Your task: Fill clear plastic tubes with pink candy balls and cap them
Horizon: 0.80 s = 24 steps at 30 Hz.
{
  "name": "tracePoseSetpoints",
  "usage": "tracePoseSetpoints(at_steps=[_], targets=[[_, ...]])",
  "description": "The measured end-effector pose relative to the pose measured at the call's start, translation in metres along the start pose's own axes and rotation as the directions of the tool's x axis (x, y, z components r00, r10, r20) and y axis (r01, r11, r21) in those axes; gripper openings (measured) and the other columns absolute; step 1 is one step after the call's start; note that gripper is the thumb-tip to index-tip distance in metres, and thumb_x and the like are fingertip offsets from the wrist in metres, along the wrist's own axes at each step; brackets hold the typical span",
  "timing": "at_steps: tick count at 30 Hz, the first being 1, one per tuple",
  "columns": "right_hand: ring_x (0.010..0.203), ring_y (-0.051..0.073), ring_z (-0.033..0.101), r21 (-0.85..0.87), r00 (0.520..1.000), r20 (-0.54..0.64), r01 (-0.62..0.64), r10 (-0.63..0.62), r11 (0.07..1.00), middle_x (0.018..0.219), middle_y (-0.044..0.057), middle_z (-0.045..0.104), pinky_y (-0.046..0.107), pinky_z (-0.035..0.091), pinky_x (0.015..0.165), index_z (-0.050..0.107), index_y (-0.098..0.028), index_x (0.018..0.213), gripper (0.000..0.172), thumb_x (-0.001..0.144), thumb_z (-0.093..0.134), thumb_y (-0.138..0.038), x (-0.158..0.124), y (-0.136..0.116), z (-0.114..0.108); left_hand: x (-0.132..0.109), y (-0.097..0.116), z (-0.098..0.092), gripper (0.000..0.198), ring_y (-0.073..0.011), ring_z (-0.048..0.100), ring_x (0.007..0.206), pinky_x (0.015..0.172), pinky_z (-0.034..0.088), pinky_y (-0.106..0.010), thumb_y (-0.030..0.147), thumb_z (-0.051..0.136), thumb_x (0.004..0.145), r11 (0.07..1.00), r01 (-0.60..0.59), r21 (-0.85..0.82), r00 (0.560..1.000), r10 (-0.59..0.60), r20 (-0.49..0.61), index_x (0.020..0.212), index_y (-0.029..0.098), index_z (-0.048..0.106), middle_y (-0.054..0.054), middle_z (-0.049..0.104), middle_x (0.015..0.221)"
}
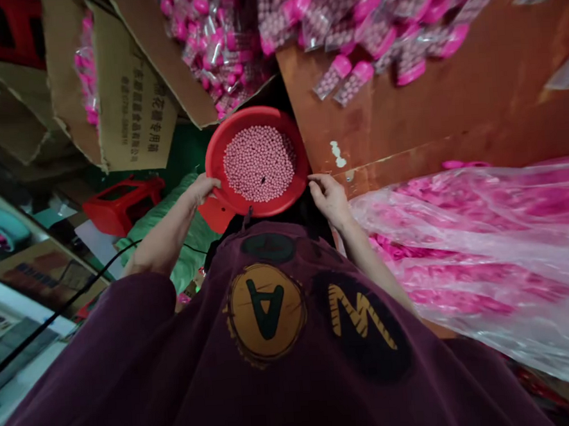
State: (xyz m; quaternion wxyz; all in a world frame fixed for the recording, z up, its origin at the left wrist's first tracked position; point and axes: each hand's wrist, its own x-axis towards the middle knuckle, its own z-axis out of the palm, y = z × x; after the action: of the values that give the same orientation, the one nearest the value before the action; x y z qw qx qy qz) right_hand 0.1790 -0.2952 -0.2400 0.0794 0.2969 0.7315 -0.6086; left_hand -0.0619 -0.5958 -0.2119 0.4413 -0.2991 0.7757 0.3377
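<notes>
A round red basin (219,154) full of small pink beads (259,163) sits in front of me, at the edge of a brown table (452,113). My left hand (200,190) grips the basin's left rim with fingers curled over it. At the basin's right rim, my right hand (329,197) has its fingers bent and pinched against the edge. My purple shirt fills the lower part of the view.
A clear plastic bag (484,252) of pink pieces lies on the table to the right. Bagged tubes with pink caps (350,22) are heaped at the back. Cardboard boxes (128,100) and a red stool (120,204) stand on the left. A black cable (54,314) runs at lower left.
</notes>
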Motion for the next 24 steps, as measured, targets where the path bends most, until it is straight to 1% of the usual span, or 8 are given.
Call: tracePoseSetpoints(at_steps=[4, 8, 11, 13, 16, 18, 20, 24], targets=[[0.107, 0.027, 0.074, 0.026, 0.986, 0.16, 0.035, -0.039, 0.999, 0.116, 0.013, 0.08, 0.048, 0.06, 0.105, 0.079, -0.019, 0.114, 0.031, 0.1, 0.056, -0.036, 0.002, -0.003, 0.015, -0.016, 0.009, -0.051, 0.048, -0.0323, 0.078, 0.099, 0.08, 0.064, -0.038, -0.004, 0.062, 0.059, 0.998, 0.057, 0.037, 0.996, -0.055, -0.068, 0.105, 0.002, 0.07, -0.013, 0.079, 0.099], [0.101, 0.026, 0.073, 0.025, 0.983, 0.139, 0.116, -0.119, 0.993, 0.112, 0.013, 0.078, 0.047, 0.061, 0.1, 0.077, -0.019, 0.11, 0.029, 0.101, 0.054, -0.033, 0.011, -0.027, 0.035, -0.046, 0.016, -0.092, 0.05, -0.0292, 0.08, 0.091, 0.069, 0.065, -0.031, -0.002, 0.064, 0.054, 0.999, 0.047, -0.014, 0.996, -0.048, -0.08, 0.103, 0.004, 0.075, -0.016, 0.081, 0.097], [0.102, 0.026, 0.071, 0.008, 0.953, 0.123, 0.279, -0.278, 0.96, 0.111, 0.012, 0.075, 0.045, 0.061, 0.1, 0.076, -0.021, 0.111, 0.028, 0.104, 0.052, -0.033, 0.016, -0.057, 0.045, -0.07, 0.017, -0.11, 0.056, -0.0308, 0.082, 0.091, 0.066, 0.067, -0.031, -0.001, 0.063, 0.054, 0.996, 0.002, -0.087, 0.997, -0.009, -0.075, 0.107, 0.003, 0.076, -0.018, 0.083, 0.101], [0.104, 0.025, 0.069, -0.003, 0.925, 0.093, 0.369, -0.367, 0.929, 0.115, 0.013, 0.071, 0.045, 0.061, 0.1, 0.075, -0.021, 0.114, 0.029, 0.107, 0.05, -0.034, 0.016, -0.079, 0.044, -0.084, 0.017, -0.113, 0.058, -0.0313, 0.083, 0.088, 0.062, 0.067, -0.029, 0.0, 0.065, 0.051, 0.992, -0.039, -0.119, 0.997, 0.031, -0.066, 0.108, 0.002, 0.077, -0.019, 0.083, 0.102], [0.115, 0.028, 0.066, -0.087, 0.907, -0.076, 0.408, -0.415, 0.909, 0.121, 0.015, 0.066, 0.049, 0.058, 0.107, 0.073, -0.021, 0.121, 0.032, 0.11, 0.046, -0.035, 0.011, -0.101, 0.026, -0.096, 0.018, -0.103, 0.062, -0.0343, 0.083, 0.092, 0.065, 0.071, -0.031, 0.003, 0.071, 0.048, 0.972, -0.127, -0.198, 0.992, 0.124, -0.026, 0.11, 0.005, 0.078, -0.017, 0.085, 0.102], [0.128, 0.031, 0.061, -0.17, 0.888, -0.25, 0.352, -0.386, 0.92, 0.13, 0.016, 0.064, 0.055, 0.053, 0.117, 0.069, -0.022, 0.13, 0.033, 0.109, 0.049, -0.039, 0.006, -0.105, 0.005, -0.099, 0.021, -0.086, 0.065, -0.0365, 0.083, 0.1, 0.077, 0.074, -0.036, 0.004, 0.073, 0.048, 0.951, -0.18, -0.253, 0.983, 0.184, -0.011, 0.112, 0.009, 0.078, -0.014, 0.085, 0.102], [0.134, 0.032, 0.059, -0.182, 0.87, -0.388, 0.253, -0.306, 0.95, 0.141, 0.017, 0.06, 0.056, 0.053, 0.118, 0.062, -0.024, 0.142, 0.042, 0.108, 0.054, -0.047, 0.0, -0.101, -0.02, -0.099, 0.029, -0.062, 0.066, -0.0373, 0.082, 0.107, 0.086, 0.074, -0.039, 0.004, 0.075, 0.048, 0.936, -0.219, -0.276, 0.973, 0.23, 0.009, 0.113, 0.012, 0.078, -0.012, 0.085, 0.099], [0.107, 0.025, 0.07, 0.07, 0.878, -0.476, 0.099, -0.054, 0.993, 0.143, 0.019, 0.063, 0.044, 0.065, 0.096, 0.043, -0.022, 0.158, 0.067, 0.105, 0.054, -0.06, -0.007, -0.077, -0.071, -0.103, 0.057, 0.005, 0.066, -0.038, 0.081, 0.113, 0.095, 0.073, -0.042, 0.004, 0.08, 0.049, 0.922, -0.258, -0.289, 0.949, 0.297, 0.103, 0.114, 0.013, 0.077, -0.012, 0.085, 0.1]])
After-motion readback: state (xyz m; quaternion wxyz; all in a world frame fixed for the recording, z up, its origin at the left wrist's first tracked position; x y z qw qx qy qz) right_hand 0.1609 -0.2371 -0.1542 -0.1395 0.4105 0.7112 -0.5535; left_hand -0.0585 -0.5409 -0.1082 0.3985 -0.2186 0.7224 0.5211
